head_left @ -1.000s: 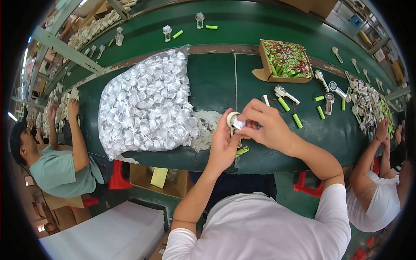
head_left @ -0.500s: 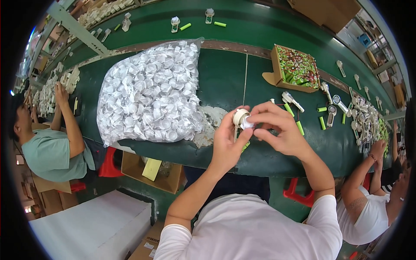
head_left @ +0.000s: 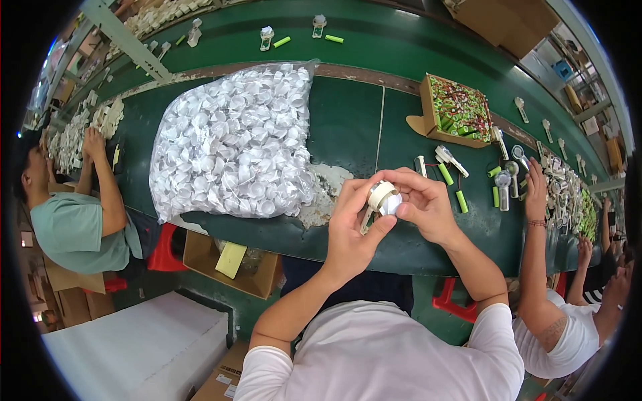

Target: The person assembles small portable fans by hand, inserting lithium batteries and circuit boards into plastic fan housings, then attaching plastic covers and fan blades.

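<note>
My left hand (head_left: 351,234) is closed round a cream plastic housing (head_left: 379,192) with a round, ring-shaped head; its narrow handle shows partly below the fingers. A small white cup-shaped piece (head_left: 391,204) sits at the opening of that head. My right hand (head_left: 428,207) closes on this white piece, thumb against its edge and fingers curved over the far side of the head. The palms hide much of the housing. To the left lies a big clear plastic bag (head_left: 231,144) full of similar white cup-shaped pieces.
Beyond my right hand lie green battery cells (head_left: 462,201) and white housings (head_left: 452,160). An open carton (head_left: 461,113) of wired green cells stands behind them. A co-worker's arm (head_left: 535,200) reaches in at right, by a heap of housings. Housings with cells rest on the green conveyor (head_left: 401,40).
My right hand has shifted from a fingertip hold to wrapping round the ring head, which has turned slightly. The co-worker's arm at right has reached forward over the table. Conveyor pieces have drifted left.
</note>
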Demonstrator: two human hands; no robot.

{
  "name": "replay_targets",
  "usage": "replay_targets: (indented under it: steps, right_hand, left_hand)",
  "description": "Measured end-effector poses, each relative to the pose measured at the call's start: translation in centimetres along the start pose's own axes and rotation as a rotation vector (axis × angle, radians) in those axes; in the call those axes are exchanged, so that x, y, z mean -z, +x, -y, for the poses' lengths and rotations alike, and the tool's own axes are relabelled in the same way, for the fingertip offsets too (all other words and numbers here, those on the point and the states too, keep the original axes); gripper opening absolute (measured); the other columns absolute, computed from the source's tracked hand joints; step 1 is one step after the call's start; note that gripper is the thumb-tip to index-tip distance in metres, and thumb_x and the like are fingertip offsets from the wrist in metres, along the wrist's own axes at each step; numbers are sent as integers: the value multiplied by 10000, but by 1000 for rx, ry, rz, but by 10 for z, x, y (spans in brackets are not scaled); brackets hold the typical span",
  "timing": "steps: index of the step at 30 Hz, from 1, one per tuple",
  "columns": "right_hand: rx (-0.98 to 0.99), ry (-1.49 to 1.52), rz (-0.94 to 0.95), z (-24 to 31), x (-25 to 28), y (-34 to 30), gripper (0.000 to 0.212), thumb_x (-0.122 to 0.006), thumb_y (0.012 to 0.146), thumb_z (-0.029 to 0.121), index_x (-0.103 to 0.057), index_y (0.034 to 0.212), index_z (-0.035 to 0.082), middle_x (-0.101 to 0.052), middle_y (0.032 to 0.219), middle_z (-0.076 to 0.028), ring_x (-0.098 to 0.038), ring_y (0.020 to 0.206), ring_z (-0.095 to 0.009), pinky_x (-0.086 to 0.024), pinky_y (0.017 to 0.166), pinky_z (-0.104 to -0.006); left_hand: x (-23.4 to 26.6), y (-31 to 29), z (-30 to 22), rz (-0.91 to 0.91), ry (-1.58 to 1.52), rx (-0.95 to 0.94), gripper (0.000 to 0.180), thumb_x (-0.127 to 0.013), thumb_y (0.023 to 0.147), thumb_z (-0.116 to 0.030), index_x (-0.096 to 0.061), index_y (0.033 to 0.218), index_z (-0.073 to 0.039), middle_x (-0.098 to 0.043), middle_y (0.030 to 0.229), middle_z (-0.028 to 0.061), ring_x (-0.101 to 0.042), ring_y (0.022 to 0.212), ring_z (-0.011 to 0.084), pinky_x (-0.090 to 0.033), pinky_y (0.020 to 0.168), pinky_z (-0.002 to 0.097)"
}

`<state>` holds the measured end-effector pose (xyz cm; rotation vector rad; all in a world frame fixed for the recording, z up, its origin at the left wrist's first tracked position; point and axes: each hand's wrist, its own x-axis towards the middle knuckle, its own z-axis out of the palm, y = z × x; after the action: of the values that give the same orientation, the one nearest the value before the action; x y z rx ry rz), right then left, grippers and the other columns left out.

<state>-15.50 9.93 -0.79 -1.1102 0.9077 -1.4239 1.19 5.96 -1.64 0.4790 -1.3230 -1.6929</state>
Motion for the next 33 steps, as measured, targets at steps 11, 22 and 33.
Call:
replay_targets:
  steps: [11,22,33]
  right_hand:
    - [-87,-533,-493,-39,38,58,410,-692,924,108,-561,1259,-87,-701,1051,-116,-658,880,-122,-537,788,-252]
    - [299,-862,553,-70,-13,109,303,-701,801,44,-659,1100,70,-579,1159,-116,-629,968,-300,-517,818,-391]
    - [-116,-1010,169,-34,-1,27,294,-619,924,237,-638,854,-48,-651,803,-251,-664,806,-413,-526,728,-502]
  left_hand:
    - [16,26,63,-384,569,-52,549,-650,955,-134,-382,1403,35,-527,1229,113,-551,1061,186,-460,927,313]
    - [-9,-61,32,158,515,7,160,-646,903,10,-662,1060,38,-672,900,128,-665,742,190,-530,681,280]
    - [23,-14,1,-162,337,117,144,-631,911,41,-668,1048,67,-680,957,128,-654,790,145,-541,729,269]
